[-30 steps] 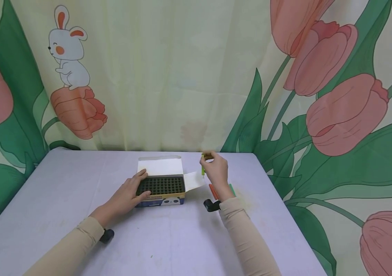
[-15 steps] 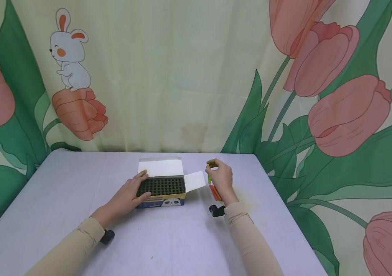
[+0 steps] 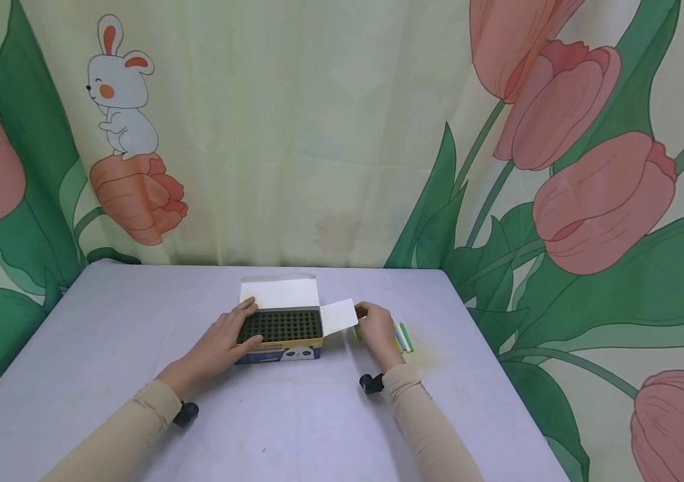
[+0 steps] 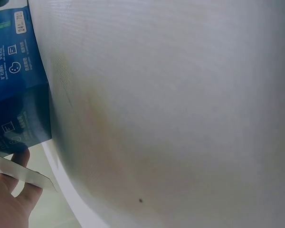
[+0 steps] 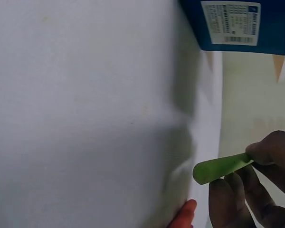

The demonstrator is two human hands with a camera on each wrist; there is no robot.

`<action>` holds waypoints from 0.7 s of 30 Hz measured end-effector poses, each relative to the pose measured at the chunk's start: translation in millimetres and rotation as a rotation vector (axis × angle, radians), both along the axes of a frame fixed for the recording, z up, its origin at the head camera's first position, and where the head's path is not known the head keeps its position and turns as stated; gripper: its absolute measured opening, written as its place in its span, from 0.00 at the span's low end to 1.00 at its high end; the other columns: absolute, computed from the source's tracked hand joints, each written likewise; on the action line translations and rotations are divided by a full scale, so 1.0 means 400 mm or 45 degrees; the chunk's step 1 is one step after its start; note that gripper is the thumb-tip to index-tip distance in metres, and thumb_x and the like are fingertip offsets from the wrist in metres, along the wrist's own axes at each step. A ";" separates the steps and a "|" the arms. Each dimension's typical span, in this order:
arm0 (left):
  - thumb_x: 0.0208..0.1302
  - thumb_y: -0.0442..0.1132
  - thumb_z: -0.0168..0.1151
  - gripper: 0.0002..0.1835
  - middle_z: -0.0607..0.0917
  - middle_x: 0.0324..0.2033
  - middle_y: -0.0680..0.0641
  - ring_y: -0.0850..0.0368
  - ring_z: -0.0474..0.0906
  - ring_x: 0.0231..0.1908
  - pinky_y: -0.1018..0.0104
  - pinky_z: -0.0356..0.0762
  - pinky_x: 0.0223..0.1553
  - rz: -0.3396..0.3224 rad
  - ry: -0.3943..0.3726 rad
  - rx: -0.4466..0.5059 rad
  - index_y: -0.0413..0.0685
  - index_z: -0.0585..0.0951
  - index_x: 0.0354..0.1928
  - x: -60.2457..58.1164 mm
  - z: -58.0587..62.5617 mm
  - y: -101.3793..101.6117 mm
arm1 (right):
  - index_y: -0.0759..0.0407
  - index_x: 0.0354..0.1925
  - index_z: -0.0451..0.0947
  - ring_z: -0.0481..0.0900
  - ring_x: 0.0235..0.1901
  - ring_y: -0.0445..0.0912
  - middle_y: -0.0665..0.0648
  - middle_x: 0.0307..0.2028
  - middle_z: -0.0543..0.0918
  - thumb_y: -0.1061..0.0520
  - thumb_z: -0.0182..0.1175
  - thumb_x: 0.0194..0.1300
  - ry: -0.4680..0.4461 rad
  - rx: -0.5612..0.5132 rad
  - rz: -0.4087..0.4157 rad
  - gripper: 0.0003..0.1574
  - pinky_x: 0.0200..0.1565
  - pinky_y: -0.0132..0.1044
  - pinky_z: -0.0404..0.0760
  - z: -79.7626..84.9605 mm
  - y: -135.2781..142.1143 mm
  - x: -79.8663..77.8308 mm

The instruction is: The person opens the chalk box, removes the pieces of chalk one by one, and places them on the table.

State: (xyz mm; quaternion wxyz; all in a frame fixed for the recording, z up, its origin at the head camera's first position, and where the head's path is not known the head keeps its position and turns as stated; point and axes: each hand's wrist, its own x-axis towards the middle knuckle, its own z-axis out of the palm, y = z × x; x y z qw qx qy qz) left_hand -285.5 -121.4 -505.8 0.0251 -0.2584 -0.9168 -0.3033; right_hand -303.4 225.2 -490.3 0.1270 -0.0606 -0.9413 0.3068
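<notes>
An open cardboard box (image 3: 290,353) with a panda on its front stands on the table. Inside is a dark insert (image 3: 282,325) full of round holes. My left hand (image 3: 212,348) holds the box by its left end, thumb along the front edge and fingers toward the back. Just right of the box's white side flap (image 3: 338,316), my right hand (image 3: 379,335) pinches a light green chalk stick (image 5: 219,168) between thumb and fingers, low over the table. An orange chalk stick (image 5: 184,216) lies beneath, hidden by the hand in the head view.
Green (image 3: 407,337) and blue (image 3: 400,339) sticks lie on the white tablecloth (image 3: 294,422) just right of my right hand. The box's raised white lid (image 3: 279,292) stands at the back. A printed curtain (image 3: 294,134) hangs behind the table.
My right hand moves first right and down, then lower and slightly left, carrying the green chalk stick toward the table. It now covers the orange sticks. My left hand stays on the box.
</notes>
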 end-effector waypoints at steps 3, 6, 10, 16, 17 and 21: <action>0.77 0.59 0.57 0.43 0.54 0.82 0.43 0.33 0.63 0.72 0.33 0.64 0.69 0.001 0.002 0.000 0.42 0.57 0.81 -0.001 -0.001 0.001 | 0.59 0.46 0.89 0.86 0.42 0.51 0.55 0.39 0.90 0.71 0.60 0.62 -0.039 0.022 0.010 0.18 0.45 0.47 0.83 -0.006 -0.002 0.003; 0.77 0.60 0.57 0.43 0.53 0.82 0.43 0.33 0.63 0.72 0.33 0.64 0.68 0.001 0.008 -0.003 0.42 0.57 0.81 -0.002 -0.001 0.001 | 0.60 0.45 0.89 0.86 0.41 0.51 0.56 0.39 0.90 0.68 0.64 0.64 -0.074 0.050 -0.004 0.13 0.46 0.48 0.84 -0.007 -0.005 0.005; 0.77 0.60 0.57 0.43 0.53 0.82 0.42 0.33 0.64 0.72 0.32 0.64 0.68 -0.001 0.018 0.001 0.41 0.57 0.81 -0.001 0.003 0.000 | 0.60 0.45 0.89 0.86 0.41 0.51 0.57 0.40 0.90 0.63 0.69 0.65 -0.121 0.078 -0.023 0.10 0.46 0.47 0.84 -0.008 -0.004 0.006; 0.77 0.59 0.57 0.43 0.53 0.81 0.42 0.32 0.63 0.72 0.32 0.64 0.68 -0.003 0.011 0.001 0.41 0.57 0.81 0.000 0.004 0.000 | 0.59 0.45 0.90 0.86 0.43 0.51 0.57 0.41 0.91 0.60 0.71 0.66 -0.180 0.111 -0.038 0.09 0.48 0.47 0.84 -0.022 0.007 0.006; 0.77 0.59 0.57 0.43 0.53 0.81 0.42 0.32 0.63 0.72 0.32 0.64 0.68 -0.003 0.010 -0.001 0.41 0.57 0.81 0.001 0.003 0.000 | 0.59 0.45 0.90 0.86 0.43 0.52 0.57 0.41 0.91 0.59 0.71 0.66 -0.191 0.112 -0.038 0.09 0.49 0.47 0.84 -0.023 0.009 0.006; 0.77 0.59 0.57 0.43 0.53 0.82 0.42 0.32 0.63 0.72 0.32 0.64 0.68 -0.003 0.009 -0.002 0.41 0.57 0.81 0.000 0.003 0.002 | 0.58 0.42 0.91 0.86 0.42 0.50 0.56 0.40 0.91 0.60 0.71 0.66 -0.219 0.124 -0.023 0.06 0.46 0.46 0.84 -0.025 0.018 0.007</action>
